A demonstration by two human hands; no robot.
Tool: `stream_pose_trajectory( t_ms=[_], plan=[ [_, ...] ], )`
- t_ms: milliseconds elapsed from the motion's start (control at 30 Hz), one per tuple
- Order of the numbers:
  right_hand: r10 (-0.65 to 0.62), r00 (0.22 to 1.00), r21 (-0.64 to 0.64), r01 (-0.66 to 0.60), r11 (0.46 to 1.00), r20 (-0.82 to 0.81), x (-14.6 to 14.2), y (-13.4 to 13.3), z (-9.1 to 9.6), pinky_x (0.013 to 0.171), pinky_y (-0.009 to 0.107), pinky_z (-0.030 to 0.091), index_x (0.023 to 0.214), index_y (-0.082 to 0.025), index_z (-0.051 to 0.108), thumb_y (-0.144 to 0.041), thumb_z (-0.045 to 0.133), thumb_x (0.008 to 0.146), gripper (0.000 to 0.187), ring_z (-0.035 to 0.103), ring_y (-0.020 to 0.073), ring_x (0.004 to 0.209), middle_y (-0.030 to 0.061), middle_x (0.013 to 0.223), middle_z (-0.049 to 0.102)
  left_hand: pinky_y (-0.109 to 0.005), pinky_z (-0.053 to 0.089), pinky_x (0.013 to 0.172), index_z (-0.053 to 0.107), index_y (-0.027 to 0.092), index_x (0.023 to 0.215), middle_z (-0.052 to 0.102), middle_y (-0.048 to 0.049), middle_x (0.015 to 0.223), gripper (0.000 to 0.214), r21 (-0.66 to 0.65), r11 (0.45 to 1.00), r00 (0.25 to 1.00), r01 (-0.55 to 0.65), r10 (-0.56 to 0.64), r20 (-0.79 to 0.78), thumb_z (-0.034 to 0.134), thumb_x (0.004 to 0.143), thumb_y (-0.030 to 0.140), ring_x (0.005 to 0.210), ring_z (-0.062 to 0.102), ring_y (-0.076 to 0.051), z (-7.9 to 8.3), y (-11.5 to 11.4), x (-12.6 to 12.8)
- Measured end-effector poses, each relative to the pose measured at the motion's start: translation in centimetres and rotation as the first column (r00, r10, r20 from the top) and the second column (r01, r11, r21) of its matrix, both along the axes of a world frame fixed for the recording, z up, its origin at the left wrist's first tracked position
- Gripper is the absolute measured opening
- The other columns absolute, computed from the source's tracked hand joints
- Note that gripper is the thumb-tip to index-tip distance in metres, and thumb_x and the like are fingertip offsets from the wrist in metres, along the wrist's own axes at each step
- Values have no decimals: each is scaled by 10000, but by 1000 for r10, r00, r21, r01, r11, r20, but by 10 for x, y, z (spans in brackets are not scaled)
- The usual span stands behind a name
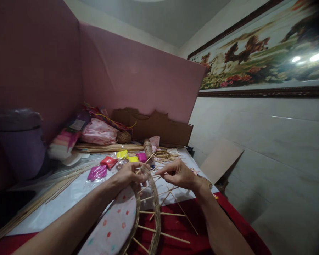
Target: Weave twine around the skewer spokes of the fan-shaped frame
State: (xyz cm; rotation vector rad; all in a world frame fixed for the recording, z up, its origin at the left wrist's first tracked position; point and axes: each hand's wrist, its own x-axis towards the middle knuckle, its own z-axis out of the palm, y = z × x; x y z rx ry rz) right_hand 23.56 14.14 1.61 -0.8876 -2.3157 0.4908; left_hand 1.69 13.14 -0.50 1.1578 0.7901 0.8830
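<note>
On the table in front of the person, a round hoop wrapped in rough brown twine (156,209) stands on its edge, partly over a soft red cloth (180,226). Thin wooden sticks (162,214) poke through the hoop like spokes and cross near its top. The left hand (129,175) is curled at the top of the hoop and pinches one stick between thumb and finger. The right hand (178,173) is just beside it, its fingertips squeezed shut on another stick end. A white cloth with little coloured dots (114,223) lies against the hoop's left side.

Behind the hands lie small shiny bags of red (108,162), pink (97,173) and yellow (121,154) stuff. A spool of twine (148,148) and a round ball of twine (123,137) sit farther back, near a long bundle of sticks (108,147) and a jagged piece of brown cardboard (154,127). A blurry purple bucket (21,141) stands at the far left. A big framed picture of horses (263,53) hangs on the right wall.
</note>
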Motion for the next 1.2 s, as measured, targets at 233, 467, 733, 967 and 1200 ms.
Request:
stream_pose_trajectory(
  t_ms=[233,467,733,967,1200],
  plan=[
    [6,999,74,-9,997,45,-4,-6,-1,439,200,197,862,-207,760,-60,522,618,371,259,46,419,-66,423,377,-240,471,433,570,170,888,620,22,562,454,-17,999,999,-31,31,19,800,496,173,478,582,-141,-1,-2,3],
    [-1,999,98,-4,995,52,-5,-7,0,438,196,216,849,-197,762,-69,527,623,350,273,46,409,-63,419,398,-234,448,412,562,168,833,614,17,541,418,-18,1000,1000,-17,17,25,804,492,182,422,551,-129,-3,0,2],
    [7,998,114,-14,993,60,-4,-7,1,452,206,217,888,-203,755,-83,539,644,348,270,50,415,-64,415,415,-199,407,429,626,140,821,516,53,511,258,-95,988,993,121,-121,5,743,594,179,404,472,-68,4,-5,-2],
    [26,999,114,-30,993,33,-5,-7,2,447,207,218,890,-192,754,-76,528,639,357,285,57,424,-53,430,441,-168,326,416,643,96,749,533,26,510,212,-92,987,991,130,-131,0,743,576,165,415,431,-46,-2,0,-3],
    [27,1000,90,-26,996,-7,-6,-10,3,442,207,223,842,-181,757,-89,535,652,306,281,53,416,-62,428,385,-168,269,410,612,93,665,499,30,472,189,-84,991,993,106,-109,-38,744,567,187,402,422,-45,-2,0,-2]
  ],
)
